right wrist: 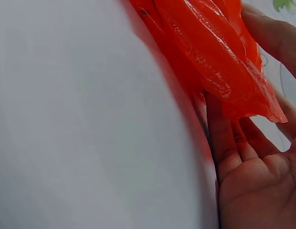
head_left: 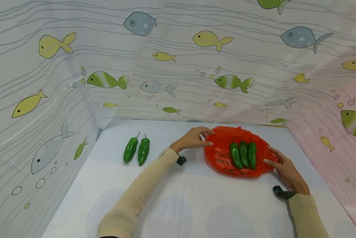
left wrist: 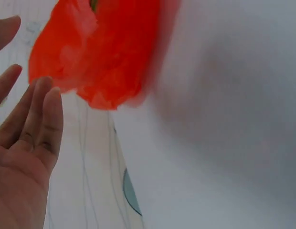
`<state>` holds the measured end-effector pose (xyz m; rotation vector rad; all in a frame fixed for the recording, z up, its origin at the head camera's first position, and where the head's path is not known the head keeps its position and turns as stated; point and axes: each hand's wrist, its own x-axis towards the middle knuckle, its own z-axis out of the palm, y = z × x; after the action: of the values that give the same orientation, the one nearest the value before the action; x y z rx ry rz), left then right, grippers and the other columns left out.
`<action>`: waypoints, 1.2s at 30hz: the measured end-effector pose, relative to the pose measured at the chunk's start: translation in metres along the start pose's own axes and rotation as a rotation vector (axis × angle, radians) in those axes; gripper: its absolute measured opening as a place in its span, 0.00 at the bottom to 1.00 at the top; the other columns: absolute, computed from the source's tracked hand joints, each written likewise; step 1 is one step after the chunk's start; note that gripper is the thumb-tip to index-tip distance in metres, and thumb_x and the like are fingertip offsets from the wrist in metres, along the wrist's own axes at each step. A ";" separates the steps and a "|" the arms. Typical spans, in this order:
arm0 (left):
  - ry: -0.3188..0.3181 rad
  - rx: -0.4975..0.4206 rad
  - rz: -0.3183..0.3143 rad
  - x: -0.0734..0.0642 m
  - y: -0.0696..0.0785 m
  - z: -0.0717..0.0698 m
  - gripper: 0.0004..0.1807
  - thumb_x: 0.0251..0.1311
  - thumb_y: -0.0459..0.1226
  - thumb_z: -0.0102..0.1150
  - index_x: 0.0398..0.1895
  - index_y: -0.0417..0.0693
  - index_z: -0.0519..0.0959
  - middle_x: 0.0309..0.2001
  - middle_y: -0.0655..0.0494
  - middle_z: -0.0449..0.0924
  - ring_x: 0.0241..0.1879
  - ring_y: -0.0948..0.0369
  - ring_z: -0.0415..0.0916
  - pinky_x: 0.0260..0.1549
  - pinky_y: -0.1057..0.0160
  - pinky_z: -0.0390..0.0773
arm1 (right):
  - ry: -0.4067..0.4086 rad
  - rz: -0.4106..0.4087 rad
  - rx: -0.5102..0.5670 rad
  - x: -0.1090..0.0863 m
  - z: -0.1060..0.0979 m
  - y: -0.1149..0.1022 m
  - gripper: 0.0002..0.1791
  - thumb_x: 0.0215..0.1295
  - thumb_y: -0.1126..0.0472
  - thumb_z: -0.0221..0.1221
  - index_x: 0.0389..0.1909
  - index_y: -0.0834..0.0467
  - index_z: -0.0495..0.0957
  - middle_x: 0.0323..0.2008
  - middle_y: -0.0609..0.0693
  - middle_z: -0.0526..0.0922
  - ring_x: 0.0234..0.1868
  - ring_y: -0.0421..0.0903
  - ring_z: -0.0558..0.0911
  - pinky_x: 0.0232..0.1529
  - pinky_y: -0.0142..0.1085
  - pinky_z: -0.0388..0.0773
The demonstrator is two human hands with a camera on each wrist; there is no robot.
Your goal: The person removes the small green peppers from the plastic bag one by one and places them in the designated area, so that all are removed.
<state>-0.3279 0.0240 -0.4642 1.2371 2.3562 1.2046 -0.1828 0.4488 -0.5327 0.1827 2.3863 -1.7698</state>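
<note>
Three green chili peppers lie side by side on a flattened red plastic bag with dark print. My left hand is at the bag's left edge, fingers spread and loosely bent, with fingertips right at the plastic. In the left wrist view that hand holds nothing in its palm. On the other side, my right hand touches the bag's right edge. The right wrist view shows its fingers extended low along the red plastic, partly hidden by it, and the thumb higher up at the edge.
Two more green chili peppers lie on the left of the white table, apart from the bag. A fish-patterned sheet rises behind the table and along both sides.
</note>
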 end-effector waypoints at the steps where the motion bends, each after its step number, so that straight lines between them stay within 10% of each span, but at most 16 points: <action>1: 0.008 0.006 0.013 0.002 0.003 0.002 0.26 0.66 0.45 0.69 0.64 0.47 0.78 0.57 0.46 0.79 0.50 0.56 0.77 0.46 0.68 0.79 | -0.003 0.000 0.000 0.000 0.000 0.000 0.43 0.75 0.49 0.61 0.83 0.36 0.48 0.83 0.56 0.40 0.78 0.60 0.49 0.63 0.28 0.71; 15: -0.057 -0.088 0.004 0.034 0.025 0.043 0.29 0.64 0.46 0.72 0.65 0.45 0.77 0.59 0.46 0.80 0.45 0.69 0.79 0.46 0.71 0.78 | 0.013 -0.003 0.024 0.001 0.003 -0.001 0.43 0.74 0.50 0.62 0.82 0.37 0.50 0.83 0.54 0.42 0.77 0.56 0.52 0.57 0.21 0.72; 36: -0.020 0.065 -0.140 0.071 0.041 0.092 0.31 0.64 0.45 0.71 0.68 0.46 0.75 0.65 0.55 0.77 0.64 0.60 0.72 0.60 0.68 0.72 | 0.025 0.025 0.022 0.001 0.002 0.000 0.44 0.72 0.47 0.64 0.82 0.34 0.50 0.83 0.55 0.38 0.79 0.63 0.46 0.63 0.29 0.71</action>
<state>-0.3005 0.1426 -0.4805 1.0769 2.4398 1.0753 -0.1832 0.4466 -0.5337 0.2379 2.3715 -1.7935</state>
